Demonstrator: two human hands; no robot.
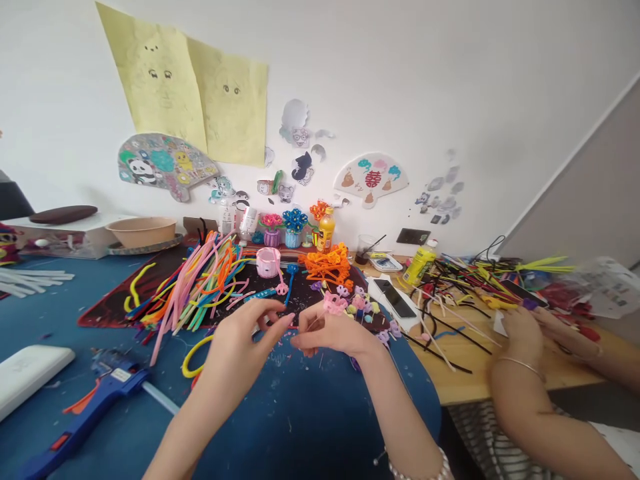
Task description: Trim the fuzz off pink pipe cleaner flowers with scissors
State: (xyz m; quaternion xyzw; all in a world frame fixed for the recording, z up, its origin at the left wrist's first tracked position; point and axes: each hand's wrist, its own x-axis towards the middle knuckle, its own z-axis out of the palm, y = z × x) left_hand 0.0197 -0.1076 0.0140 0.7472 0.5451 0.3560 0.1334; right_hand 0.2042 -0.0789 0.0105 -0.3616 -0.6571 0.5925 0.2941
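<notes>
My left hand (250, 337) and my right hand (330, 333) meet over the blue mat (300, 420), fingertips nearly touching. Both pinch something small between them that I cannot make out. Just beyond my right hand lie small pink and purple pipe-cleaner flowers (345, 303). A pile of coloured pipe cleaners (200, 283) spreads out behind my left hand, with a yellow loop (193, 357) at its near edge.
A blue glue gun (85, 413) and a white box (27, 377) lie at the left. An orange pipe-cleaner heap (327, 263), a pink cup (267, 262), a phone (395, 298) and a yellow bottle (417, 265) sit farther back. Another person's hands (525, 333) work at the right among dark stems.
</notes>
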